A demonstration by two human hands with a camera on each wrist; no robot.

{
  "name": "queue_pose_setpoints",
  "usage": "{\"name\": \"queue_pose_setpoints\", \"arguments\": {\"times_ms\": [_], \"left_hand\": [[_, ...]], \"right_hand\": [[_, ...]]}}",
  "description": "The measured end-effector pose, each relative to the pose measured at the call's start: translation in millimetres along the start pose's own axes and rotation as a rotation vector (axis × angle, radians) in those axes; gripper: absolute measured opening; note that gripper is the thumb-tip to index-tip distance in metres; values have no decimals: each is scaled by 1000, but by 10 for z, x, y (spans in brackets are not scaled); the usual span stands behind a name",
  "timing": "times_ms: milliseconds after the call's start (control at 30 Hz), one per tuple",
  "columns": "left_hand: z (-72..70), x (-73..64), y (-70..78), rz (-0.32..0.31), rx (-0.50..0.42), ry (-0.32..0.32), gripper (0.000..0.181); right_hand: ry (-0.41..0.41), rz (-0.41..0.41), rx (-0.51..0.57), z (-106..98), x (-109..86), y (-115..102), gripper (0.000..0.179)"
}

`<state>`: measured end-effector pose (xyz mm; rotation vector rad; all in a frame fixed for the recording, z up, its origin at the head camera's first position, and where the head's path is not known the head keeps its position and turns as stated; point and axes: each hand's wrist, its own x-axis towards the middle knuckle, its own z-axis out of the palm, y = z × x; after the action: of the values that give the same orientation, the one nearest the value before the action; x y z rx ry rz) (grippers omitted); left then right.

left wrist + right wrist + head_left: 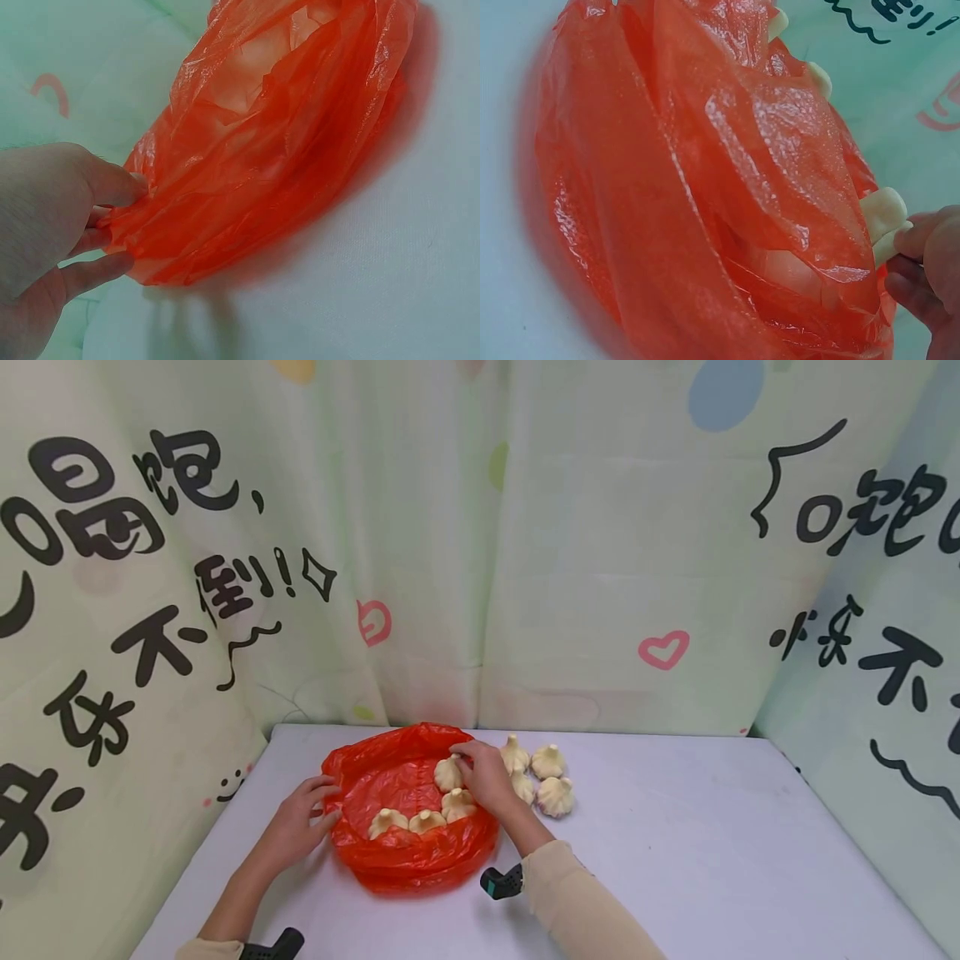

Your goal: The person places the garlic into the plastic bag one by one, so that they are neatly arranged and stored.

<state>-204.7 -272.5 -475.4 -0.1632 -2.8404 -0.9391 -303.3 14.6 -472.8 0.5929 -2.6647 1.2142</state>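
A red plastic bag (360, 868) sits wide open on the table, its rim rolled into a bowl shape. Inside along its front and right lie garlic bulbs, among them one at the left (387, 821), one in the middle (427, 822) and one at the right (458, 804). My right hand (486, 777) reaches over the bag's right rim and pinches another garlic bulb (447, 773) by its stem, within the mouth. At the left rim, my left hand (300, 823) grips the bag's edge between thumb and fingers; the left wrist view shows the thumb (124, 186) against the plastic.
Several more garlic bulbs (556, 797) stand grouped on the white table (675, 860) just right of the bag, partly behind my right hand. A printed curtain (600, 568) hangs behind the table's back edge and along both sides.
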Motion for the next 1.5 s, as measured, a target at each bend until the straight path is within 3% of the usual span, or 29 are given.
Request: {"name": "queue_pose_setpoints", "arguments": {"times_ms": [333, 633, 900, 1100, 1500], "left_hand": [[16, 0, 11, 21, -5, 1, 40], [19, -10, 18, 25, -10, -8, 39], [7, 0, 23, 28, -2, 0, 41], [-7, -16, 44, 19, -4, -10, 43], [-22, -65, 71, 34, -10, -10, 42]], "right_hand": [[11, 49, 15, -115, -70, 15, 30], [85, -59, 1, -298, -125, 15, 26], [97, -37, 52, -440, -147, -30, 27], [113, 9, 28, -509, -189, -54, 28], [174, -41, -6, -721, -342, -19, 26]]}}
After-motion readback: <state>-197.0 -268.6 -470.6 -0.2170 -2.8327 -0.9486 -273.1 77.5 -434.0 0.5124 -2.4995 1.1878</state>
